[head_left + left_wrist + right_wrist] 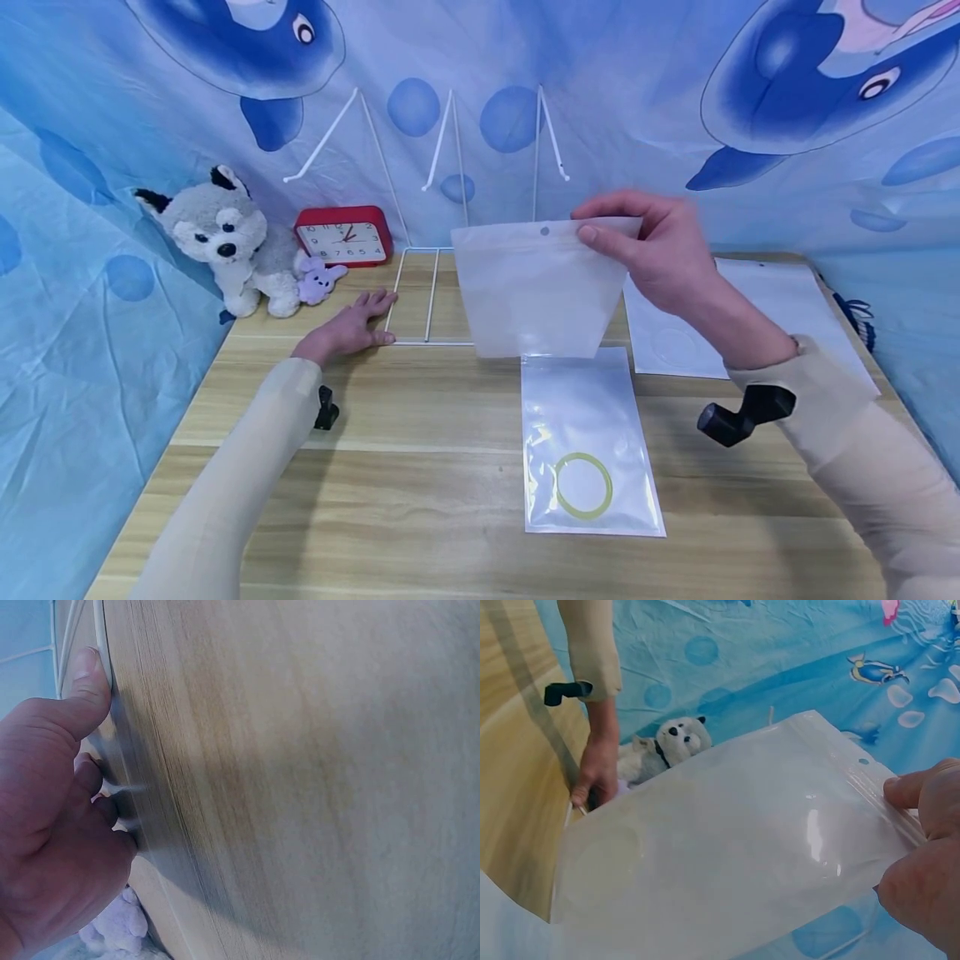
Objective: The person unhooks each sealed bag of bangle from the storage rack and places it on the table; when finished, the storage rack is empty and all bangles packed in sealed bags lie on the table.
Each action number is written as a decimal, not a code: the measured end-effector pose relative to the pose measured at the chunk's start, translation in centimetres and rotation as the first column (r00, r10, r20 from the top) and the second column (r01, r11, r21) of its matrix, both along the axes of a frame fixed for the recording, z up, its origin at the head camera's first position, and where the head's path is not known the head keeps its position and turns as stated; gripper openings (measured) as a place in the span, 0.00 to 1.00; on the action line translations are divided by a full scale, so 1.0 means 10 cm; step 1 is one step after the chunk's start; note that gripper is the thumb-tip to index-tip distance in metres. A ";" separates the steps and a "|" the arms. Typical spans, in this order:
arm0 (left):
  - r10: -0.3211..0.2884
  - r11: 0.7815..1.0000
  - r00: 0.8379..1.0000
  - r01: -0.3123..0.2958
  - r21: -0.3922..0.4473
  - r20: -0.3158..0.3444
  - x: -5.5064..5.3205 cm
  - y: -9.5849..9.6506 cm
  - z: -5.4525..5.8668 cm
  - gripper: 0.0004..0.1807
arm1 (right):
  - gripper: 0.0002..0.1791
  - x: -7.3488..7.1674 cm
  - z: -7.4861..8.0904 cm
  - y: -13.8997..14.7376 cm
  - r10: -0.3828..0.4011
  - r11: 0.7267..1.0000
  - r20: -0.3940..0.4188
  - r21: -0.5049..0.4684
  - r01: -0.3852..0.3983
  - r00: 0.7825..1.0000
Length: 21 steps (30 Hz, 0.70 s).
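Note:
My right hand (652, 250) pinches a white zip bag (540, 292) at its upper right corner, between thumb and fingers. The bag hangs upright, with a small round hole near its top edge; in the right wrist view a faint ring shape shows low on it. Behind it stands a white wire rack (429, 296) with three tall pointed prongs, part of its base hidden by the bag. My left hand (351, 323) rests at the left end of that base, fingertips and thumb on the wire. In the left wrist view the thumb (90, 690) lies along a wire.
A second bag (577, 408) with a yellow-green ring lies on the table in front. More white bags (757, 308) lie at the right. At the back left are a plush husky (225, 233), a red clock (343, 236) and a small purple plush bunny (318, 282).

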State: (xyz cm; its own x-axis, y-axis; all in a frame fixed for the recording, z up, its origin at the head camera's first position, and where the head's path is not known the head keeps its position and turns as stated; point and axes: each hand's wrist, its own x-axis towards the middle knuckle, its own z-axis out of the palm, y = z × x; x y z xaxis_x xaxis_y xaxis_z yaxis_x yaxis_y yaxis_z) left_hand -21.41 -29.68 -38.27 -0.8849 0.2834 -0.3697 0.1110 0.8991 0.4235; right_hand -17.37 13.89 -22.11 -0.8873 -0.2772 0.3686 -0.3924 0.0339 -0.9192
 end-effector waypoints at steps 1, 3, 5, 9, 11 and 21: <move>-0.002 1.000 1.000 0.002 0.000 -0.001 0.00 0.00 0.00 0.45 | 0.09 0.01 -0.02 -0.01 0.005 1.000 -0.001 -0.008 -0.005 1.000; -0.006 1.000 1.000 0.006 -0.002 -0.003 0.00 0.00 0.00 0.45 | 0.09 0.03 -0.06 -0.04 0.015 1.000 -0.003 -0.022 -0.015 1.000; -0.005 1.000 1.000 0.005 -0.001 -0.001 0.00 0.00 0.00 0.45 | 0.09 0.04 -0.09 -0.07 0.025 0.999 -0.019 -0.038 -0.026 1.000; -0.001 1.000 1.000 0.001 0.002 0.004 -0.01 0.00 0.00 0.45 | 0.09 0.06 -0.18 -0.13 0.051 0.995 -0.043 -0.079 -0.054 0.998; -0.001 1.000 1.000 0.001 0.004 0.005 0.00 0.00 0.00 0.45 | 0.09 0.08 -0.22 -0.17 0.061 0.994 -0.033 -0.087 -0.063 0.998; -0.004 1.000 1.000 0.004 0.012 0.009 0.00 0.00 0.01 0.45 | 0.10 0.22 -0.35 -0.35 0.098 0.993 -0.027 -0.068 -0.099 0.995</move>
State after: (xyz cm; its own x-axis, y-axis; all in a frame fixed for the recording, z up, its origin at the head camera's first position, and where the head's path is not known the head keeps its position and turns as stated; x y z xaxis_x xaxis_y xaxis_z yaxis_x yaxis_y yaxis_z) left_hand -21.40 -29.65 -38.17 -0.8806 0.2913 -0.3738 0.1106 0.8934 0.4355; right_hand -15.13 10.43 -25.58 -0.8480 -0.3357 0.4101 -0.4118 -0.0696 -0.9086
